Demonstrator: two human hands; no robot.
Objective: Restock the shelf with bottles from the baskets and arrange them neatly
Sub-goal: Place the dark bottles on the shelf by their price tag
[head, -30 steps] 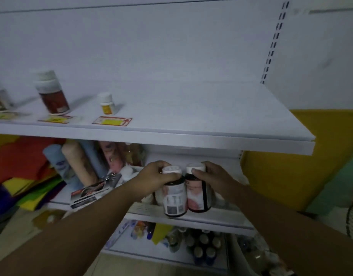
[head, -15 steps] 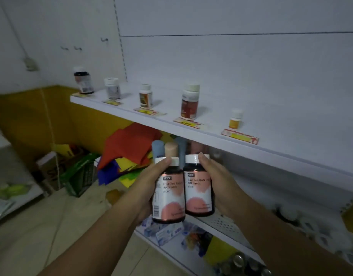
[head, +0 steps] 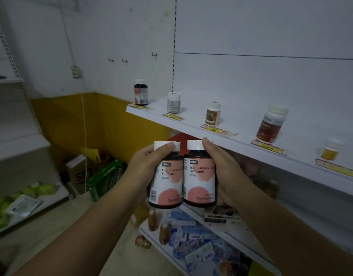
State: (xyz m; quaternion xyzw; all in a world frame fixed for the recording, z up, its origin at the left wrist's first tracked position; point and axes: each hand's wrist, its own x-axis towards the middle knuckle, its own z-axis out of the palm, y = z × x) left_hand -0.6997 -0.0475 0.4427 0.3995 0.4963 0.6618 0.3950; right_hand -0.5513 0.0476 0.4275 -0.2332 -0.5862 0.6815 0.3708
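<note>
Now gripping two upright bottles (head: 181, 174), left hand (head: 141, 172) and right hand (head: 224, 174); shelf (head: 241, 140) at one o'clock.

Both forearms raised, converging at centre. Left hand (head: 143, 172) wrapped around one bottle (head: 165, 176), thumb over cap. Right hand (head: 223, 172) gripping second bottle (head: 199, 174), thumb on cap. Bottles touching.

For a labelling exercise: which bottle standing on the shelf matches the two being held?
The far-left bottle: dark body, white cap, pink label; the others differ.
</note>
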